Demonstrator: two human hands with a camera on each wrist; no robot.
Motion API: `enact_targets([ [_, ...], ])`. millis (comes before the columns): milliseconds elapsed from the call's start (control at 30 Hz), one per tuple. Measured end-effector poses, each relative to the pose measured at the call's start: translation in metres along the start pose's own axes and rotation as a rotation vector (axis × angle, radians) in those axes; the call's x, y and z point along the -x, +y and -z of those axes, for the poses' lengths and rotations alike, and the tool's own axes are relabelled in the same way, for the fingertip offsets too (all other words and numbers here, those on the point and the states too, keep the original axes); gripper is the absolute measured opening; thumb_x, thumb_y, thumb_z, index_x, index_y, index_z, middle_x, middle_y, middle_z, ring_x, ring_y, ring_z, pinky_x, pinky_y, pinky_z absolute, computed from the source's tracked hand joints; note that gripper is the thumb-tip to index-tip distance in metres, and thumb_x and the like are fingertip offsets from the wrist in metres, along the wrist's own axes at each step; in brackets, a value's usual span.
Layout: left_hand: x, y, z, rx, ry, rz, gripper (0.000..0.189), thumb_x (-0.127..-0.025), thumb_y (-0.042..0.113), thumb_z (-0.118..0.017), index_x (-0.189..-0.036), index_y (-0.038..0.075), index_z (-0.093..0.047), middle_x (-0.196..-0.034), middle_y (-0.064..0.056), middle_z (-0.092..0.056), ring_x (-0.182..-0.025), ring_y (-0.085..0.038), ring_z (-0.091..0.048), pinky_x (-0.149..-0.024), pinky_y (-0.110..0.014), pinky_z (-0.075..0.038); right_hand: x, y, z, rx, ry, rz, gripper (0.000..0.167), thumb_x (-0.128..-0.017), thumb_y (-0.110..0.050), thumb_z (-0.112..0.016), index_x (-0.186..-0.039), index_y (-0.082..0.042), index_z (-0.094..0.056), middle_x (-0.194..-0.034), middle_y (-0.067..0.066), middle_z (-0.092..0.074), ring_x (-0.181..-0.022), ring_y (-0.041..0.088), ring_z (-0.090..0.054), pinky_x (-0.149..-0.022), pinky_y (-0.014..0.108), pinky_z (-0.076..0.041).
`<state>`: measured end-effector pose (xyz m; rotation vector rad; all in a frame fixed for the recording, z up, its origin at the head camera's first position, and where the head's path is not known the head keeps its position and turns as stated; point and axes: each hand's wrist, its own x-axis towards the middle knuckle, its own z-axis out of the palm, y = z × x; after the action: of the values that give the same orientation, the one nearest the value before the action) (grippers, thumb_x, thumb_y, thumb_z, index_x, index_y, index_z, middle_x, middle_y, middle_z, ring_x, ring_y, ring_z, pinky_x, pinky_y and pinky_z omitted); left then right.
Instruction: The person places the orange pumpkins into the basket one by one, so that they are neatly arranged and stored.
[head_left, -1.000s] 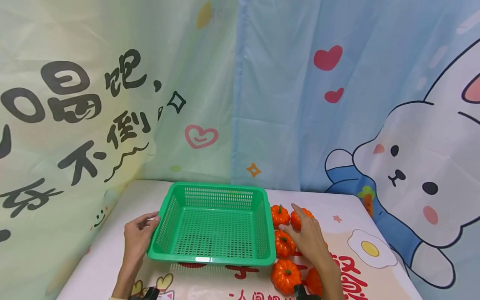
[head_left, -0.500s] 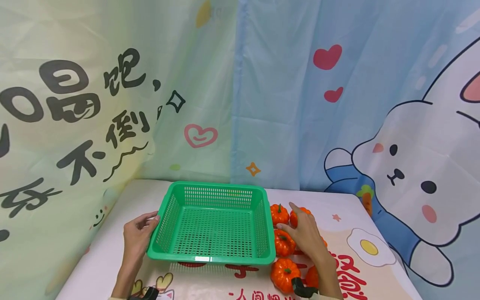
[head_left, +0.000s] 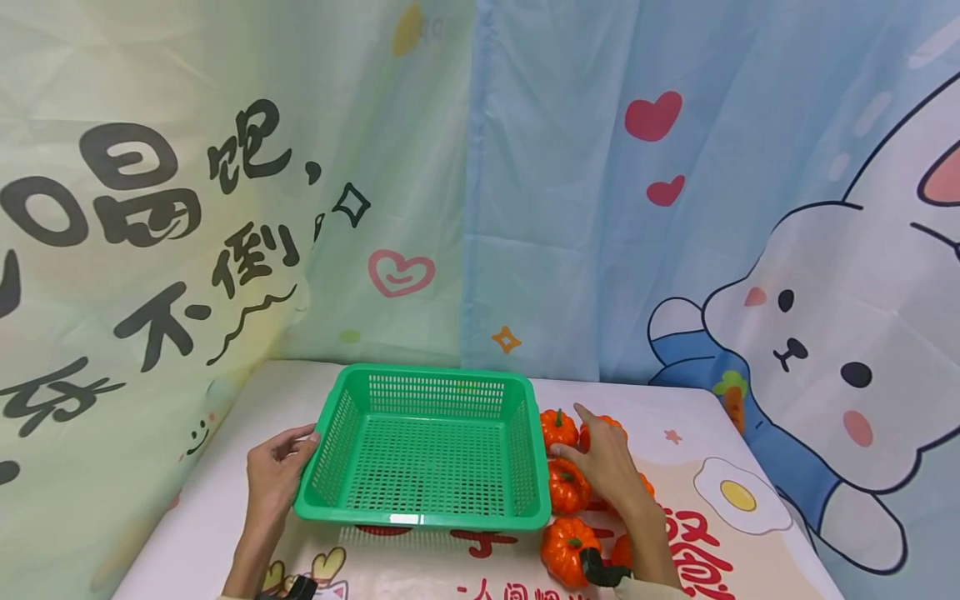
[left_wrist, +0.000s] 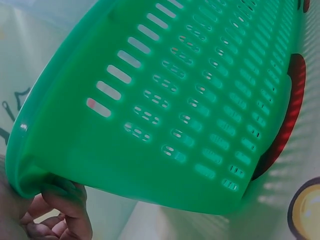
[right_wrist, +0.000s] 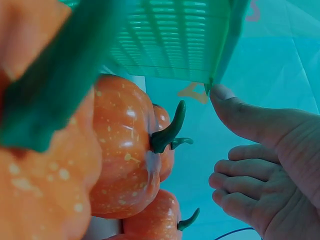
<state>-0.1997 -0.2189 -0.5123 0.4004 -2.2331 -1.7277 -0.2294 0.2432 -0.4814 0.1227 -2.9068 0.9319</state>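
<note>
A green plastic basket (head_left: 480,523) with slotted walls stands on the table, nothing inside it. My left hand (head_left: 273,475) pinches its left rim; in the left wrist view, curled fingers (left_wrist: 70,207) show under that rim. To the basket's right lie several small orange pumpkins with green stems, among them a back one (head_left: 558,431), a middle one (head_left: 567,490) and a front one (head_left: 568,552). Over them hovers my right hand (head_left: 609,471), thumb and fingers spread, holding nothing. It partly covers other pumpkins. In the right wrist view the thumb appears near the basket's corner; contact cannot be told.
The table (head_left: 660,408) wears a printed cover with red lettering and a fried-egg picture (head_left: 741,497). A printed curtain (head_left: 540,208) hangs right behind the table and along its left side.
My right hand has shifted slightly left, toward the basket, above the pumpkins. The left hand and the basket look unmoved.
</note>
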Motion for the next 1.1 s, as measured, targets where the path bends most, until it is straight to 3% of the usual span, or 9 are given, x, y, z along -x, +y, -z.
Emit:
enact_targets([
  [100, 0.000, -0.001, 0.000, -0.003, 0.000, -0.001, 0.031, -0.108, 0.017, -0.070, -0.131, -0.002, -0.076, -0.095, -0.005, -0.080, -0.075, -0.002, -0.067, -0.067, -0.017, -0.055, -0.001, 0.000, 0.002, 0.015, 0.008, 0.012, 0.083, -0.094, -0.025, -0.088, -0.161, 0.006, -0.047, -0.071, 0.004, -0.051, -0.083, 0.028, -0.059, -0.092, 0.045, -0.063],
  [200, 0.000, -0.001, 0.000, -0.010, 0.001, -0.004, 0.031, -0.108, 0.018, -0.070, -0.131, -0.002, -0.076, -0.096, -0.006, -0.080, -0.076, -0.002, -0.067, -0.067, -0.017, -0.055, -0.003, 0.001, 0.003, 0.022, 0.007, 0.018, 0.082, -0.096, -0.024, -0.086, -0.161, 0.006, -0.047, -0.073, 0.006, -0.057, -0.097, 0.034, -0.064, -0.111, 0.062, -0.055],
  [333, 0.000, -0.001, 0.001, -0.004, -0.002, -0.006, 0.032, -0.108, 0.018, -0.070, -0.131, -0.003, -0.076, -0.098, -0.009, -0.080, -0.076, -0.002, -0.066, -0.067, -0.017, -0.055, -0.006, 0.001, 0.005, 0.011, -0.012, 0.007, 0.083, -0.096, -0.024, -0.086, -0.162, 0.006, -0.045, -0.066, 0.001, -0.048, -0.083, 0.032, -0.061, -0.109, 0.059, -0.057],
  [433, 0.000, -0.002, 0.001, 0.006, -0.004, -0.001, 0.032, -0.107, 0.017, -0.071, -0.131, -0.004, -0.075, -0.098, -0.009, -0.081, -0.076, -0.001, -0.067, -0.066, -0.017, -0.055, -0.009, 0.001, 0.005, 0.010, -0.018, 0.010, 0.084, -0.096, -0.024, -0.086, -0.162, 0.006, -0.045, -0.063, -0.001, -0.042, -0.067, 0.023, -0.051, -0.087, 0.040, -0.061],
  [633, 0.001, -0.003, 0.002, 0.010, -0.003, 0.003, 0.031, -0.108, 0.016, -0.070, -0.131, -0.004, -0.075, -0.096, -0.005, -0.080, -0.074, -0.001, -0.068, -0.066, -0.017, -0.056, -0.013, 0.003, 0.005, -0.010, -0.038, 0.001, 0.085, -0.095, -0.022, -0.087, -0.163, 0.006, -0.043, -0.060, -0.002, -0.036, -0.053, 0.013, -0.032, -0.055, 0.023, -0.035],
  [733, 0.001, -0.003, 0.002, 0.011, -0.007, -0.003, 0.031, -0.108, 0.017, -0.070, -0.131, -0.004, -0.075, -0.097, -0.006, -0.080, -0.074, -0.002, -0.068, -0.066, -0.017, -0.056, -0.014, 0.005, 0.004, 0.005, -0.045, 0.004, 0.084, -0.096, -0.020, -0.086, -0.162, 0.008, -0.043, -0.064, 0.001, -0.042, -0.058, 0.016, -0.038, -0.061, 0.027, -0.046],
  [833, 0.001, -0.002, 0.002, 0.010, -0.010, -0.003, 0.031, -0.108, 0.017, -0.070, -0.131, -0.003, -0.075, -0.096, -0.005, -0.080, -0.073, -0.002, -0.068, -0.066, -0.017, -0.056, -0.016, 0.006, 0.002, 0.029, -0.046, 0.004, 0.082, -0.096, -0.020, -0.086, -0.161, 0.007, -0.045, -0.072, 0.005, -0.052, -0.075, 0.023, -0.054, -0.087, 0.043, -0.064],
  [933, 0.001, -0.002, 0.002, 0.012, -0.011, -0.004, 0.031, -0.108, 0.017, -0.070, -0.131, -0.003, -0.075, -0.095, -0.003, -0.079, -0.074, -0.002, -0.068, -0.066, -0.017, -0.057, -0.016, 0.007, 0.001, 0.044, -0.044, 0.008, 0.081, -0.095, -0.021, -0.087, -0.160, 0.007, -0.047, -0.086, 0.010, -0.063, -0.101, 0.034, -0.064, -0.109, 0.061, -0.057],
  [1100, 0.001, -0.002, 0.001, 0.018, -0.015, -0.005, 0.031, -0.108, 0.017, -0.070, -0.131, -0.003, -0.075, -0.091, 0.004, -0.077, -0.074, -0.002, -0.068, -0.067, -0.016, -0.056, -0.017, 0.008, 0.000, 0.042, -0.038, 0.024, 0.079, -0.095, -0.020, -0.087, -0.158, 0.009, -0.048, -0.112, 0.024, -0.073, -0.120, 0.043, -0.064, -0.112, 0.066, -0.052],
])
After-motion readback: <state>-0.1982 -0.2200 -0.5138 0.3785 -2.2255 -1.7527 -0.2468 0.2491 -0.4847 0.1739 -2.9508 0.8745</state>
